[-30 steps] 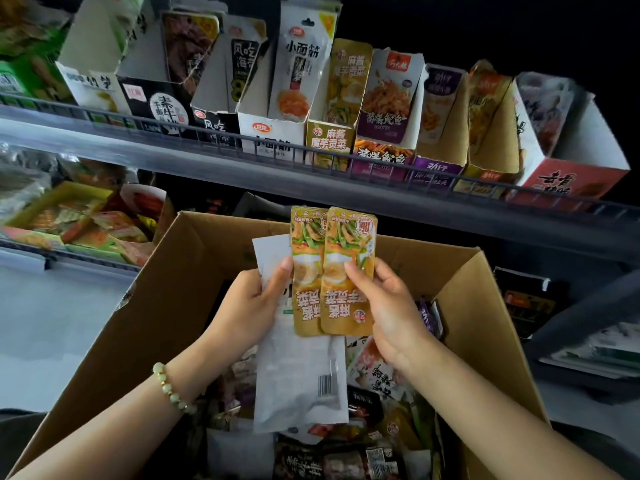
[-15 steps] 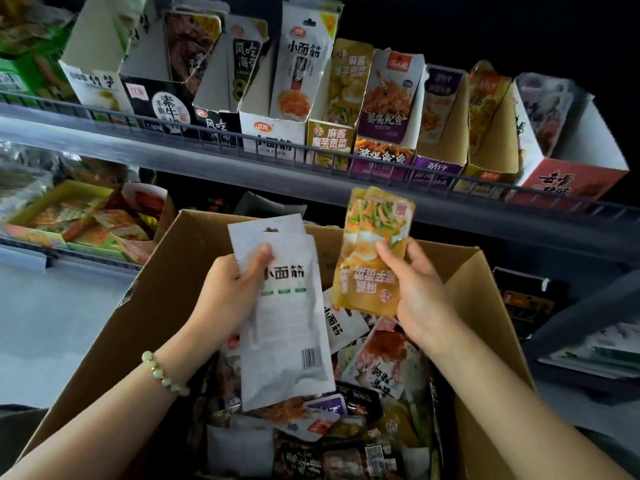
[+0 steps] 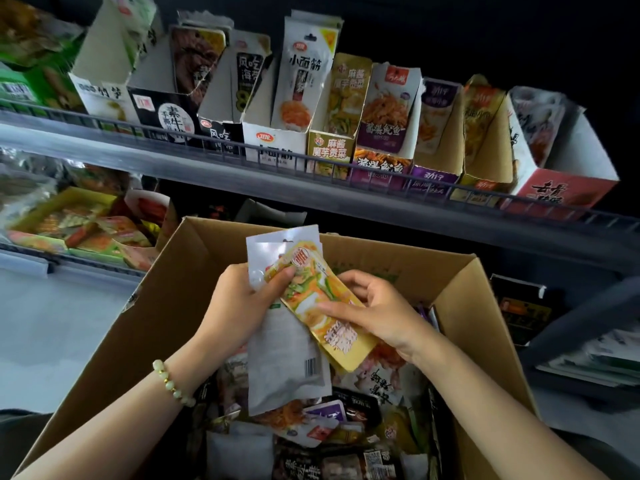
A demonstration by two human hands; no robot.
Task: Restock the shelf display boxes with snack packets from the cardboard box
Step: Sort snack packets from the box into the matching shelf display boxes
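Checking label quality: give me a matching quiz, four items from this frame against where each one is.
1 white packet
2 yellow packet
3 bead bracelet
4 red display box

A far right on the shelf
B left wrist
C tilted, gripped by the right hand
D gripped by the left hand, behind the tilted packet

Pairs: 1-D, 2-C, 3-B, 4-A

- A shop, in the snack aisle.
- A wire-fronted shelf [image 3: 311, 188] carries a row of torn-open display boxes [image 3: 329, 150] of packets.
- Below it stands a cardboard box [image 3: 166, 306] of mixed snack packets [image 3: 346, 427].

Head-worn view, close above cardboard box [image 3: 138, 358]
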